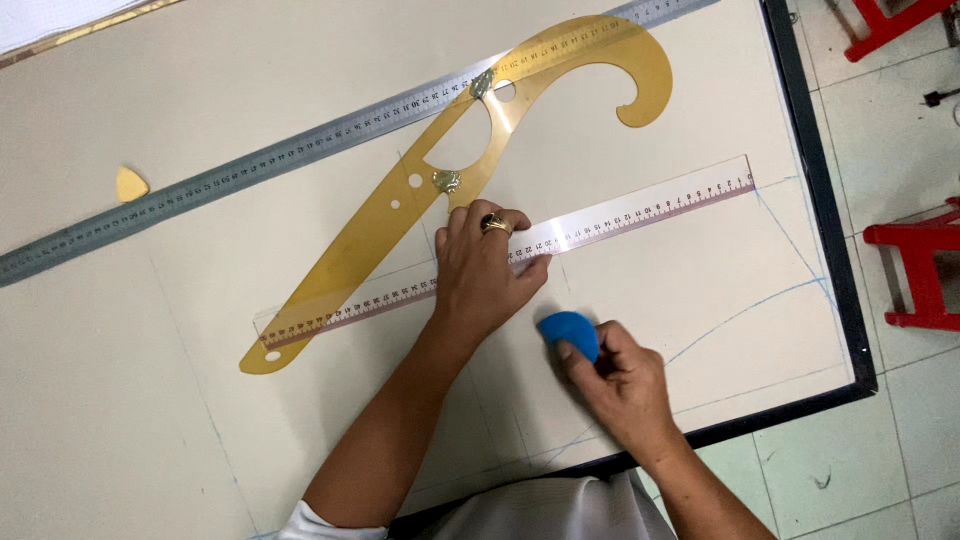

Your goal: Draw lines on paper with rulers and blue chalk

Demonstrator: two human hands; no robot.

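My left hand [485,268] presses flat on a clear straight ruler [640,209] that lies slanted across a pale sheet [700,290] marked with faint blue chalk lines. A ring sits on one finger. My right hand [620,385] pinches a blue piece of tailor's chalk [570,331] just below the ruler's near edge, with its tip against the sheet. A yellow translucent curved ruler [400,200] lies across the clear ruler, its hook end at the upper right.
A long grey metal ruler [250,160] runs diagonally across the far side. A small yellow chalk wedge [130,185] lies at the left. The table's black edge [830,220] is at the right, with red stools [915,270] on the tiled floor.
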